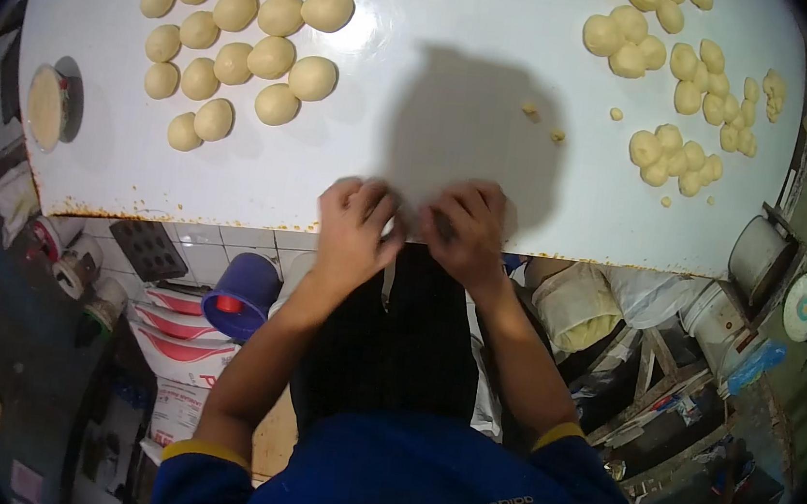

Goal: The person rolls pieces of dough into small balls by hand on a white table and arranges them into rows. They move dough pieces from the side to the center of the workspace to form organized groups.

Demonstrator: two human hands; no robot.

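Observation:
My left hand (359, 222) and my right hand (465, 229) rest with curled fingers at the near edge of the white table (355, 152), a small gap between them. Both are blurred, and whether dough lies under their fingers is hidden. Smooth round dough balls (277, 104) stand in loose rows at the upper left. Joined clusters of smaller dough lumps (667, 157) lie at the right. Tiny dough scraps (557, 136) sit beyond my right hand. A round container of pale contents (47, 107) is at the far left.
Rust marks the table's near edge (108, 212). Below it on the left are a muffin tin (148, 251), a purple bucket (243, 295) and stacked printed sacks (183, 344). On the right stand a cloth-lined bucket (579, 309), a metal pot (756, 257) and a round lid (805, 307).

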